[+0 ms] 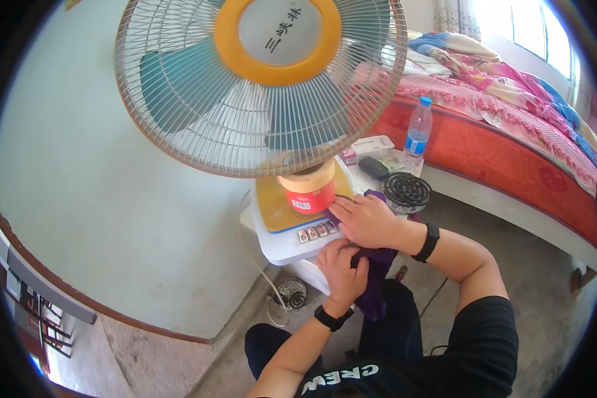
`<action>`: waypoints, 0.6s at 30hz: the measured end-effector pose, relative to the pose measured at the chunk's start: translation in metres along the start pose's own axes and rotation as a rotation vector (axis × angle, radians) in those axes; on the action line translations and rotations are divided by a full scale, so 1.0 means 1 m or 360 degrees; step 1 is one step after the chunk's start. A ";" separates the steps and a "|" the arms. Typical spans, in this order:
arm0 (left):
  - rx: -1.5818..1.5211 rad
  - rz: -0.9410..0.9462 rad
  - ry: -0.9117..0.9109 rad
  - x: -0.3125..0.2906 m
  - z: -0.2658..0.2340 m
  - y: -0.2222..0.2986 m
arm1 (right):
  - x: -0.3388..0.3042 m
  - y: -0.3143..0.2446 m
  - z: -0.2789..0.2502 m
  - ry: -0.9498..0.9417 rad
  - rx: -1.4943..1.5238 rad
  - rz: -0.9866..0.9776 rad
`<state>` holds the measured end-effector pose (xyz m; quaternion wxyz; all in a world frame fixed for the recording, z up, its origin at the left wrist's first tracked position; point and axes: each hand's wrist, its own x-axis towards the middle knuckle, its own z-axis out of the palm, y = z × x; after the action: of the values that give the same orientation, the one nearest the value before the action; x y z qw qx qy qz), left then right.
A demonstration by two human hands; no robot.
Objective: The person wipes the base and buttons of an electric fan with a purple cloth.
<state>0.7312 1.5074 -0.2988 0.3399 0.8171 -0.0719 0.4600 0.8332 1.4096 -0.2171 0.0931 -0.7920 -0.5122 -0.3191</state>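
Note:
My right hand point(365, 219) presses a purple cloth point(378, 285) onto the right side of the fan's white and yellow base point(272, 239). Its fingertips reach close to a red tub point(310, 196) on the base. Just nearer, my left hand point(343, 272) lies at the base's front edge with its fingers curled, closed on another part of the cloth. The cloth's loose end hangs down beside my left wrist. A row of silvery push buttons point(317, 231) sits left of my hands. Above stands the fan's round wire cage point(199, 126), its blue-green blades showing still behind it.
Right of the base are a black mosquito coil point(407, 190), a dark mouse-like object point(373, 168), a white box point(375, 144) and a blue-capped water bottle point(418, 129). A red bed point(484, 142) stands at right. A white cable point(262, 272) hangs by a round tin point(290, 293) on the floor.

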 end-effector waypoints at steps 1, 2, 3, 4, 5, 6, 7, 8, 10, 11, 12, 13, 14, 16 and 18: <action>0.0004 0.0001 0.0003 -0.001 0.000 -0.001 | -0.001 0.002 0.003 0.0067 -0.0041 0.0022; -0.0003 -0.0012 0.0004 -0.002 0.001 -0.001 | -0.001 0.005 0.002 0.0080 0.0038 0.0043; -0.0011 -0.0024 0.0005 -0.002 0.001 -0.001 | 0.000 0.005 0.002 0.0078 0.0039 0.0036; -0.0010 -0.0029 0.0012 -0.002 0.002 0.000 | 0.002 0.005 0.004 0.0044 0.0118 0.0094; -0.0021 -0.0028 0.0019 -0.001 0.001 -0.002 | 0.004 0.004 0.006 0.0013 0.0201 0.0155; -0.0032 -0.0028 0.0026 -0.001 0.000 -0.003 | 0.005 0.004 0.006 0.0013 0.0205 0.0152; -0.0027 -0.0031 0.0028 -0.001 -0.001 -0.004 | 0.006 0.005 0.005 -0.0071 0.0273 0.0358; -0.0023 -0.0041 0.0020 -0.001 -0.002 -0.004 | 0.007 0.008 0.004 -0.0155 0.0338 0.0564; -0.0059 -0.0041 0.0002 0.000 0.003 0.001 | -0.007 0.046 0.024 -0.0171 0.0352 0.0726; -0.0034 -0.0016 0.0017 0.000 0.004 0.000 | -0.011 0.062 0.031 -0.0189 0.0398 0.0873; -0.0009 0.0015 0.0039 0.001 0.003 -0.001 | -0.007 0.071 0.022 -0.0540 0.0528 0.1081; -0.0016 0.0013 0.0038 -0.001 0.002 -0.001 | -0.016 0.071 0.026 -0.0544 0.0522 0.1084; -0.0003 0.0014 0.0038 -0.001 0.004 -0.002 | -0.027 0.071 0.034 -0.0363 0.0497 0.0892; 0.0021 0.0003 0.0041 0.000 0.003 -0.003 | -0.040 0.051 0.034 -0.0027 0.0365 0.0605; -0.0035 0.0003 0.0067 0.000 0.002 0.000 | -0.041 0.029 0.013 -0.0041 0.0364 0.0555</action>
<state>0.7325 1.5065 -0.2999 0.3498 0.8034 -0.0704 0.4766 0.8521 1.3716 -0.2465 0.2296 -0.8569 -0.4015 -0.2278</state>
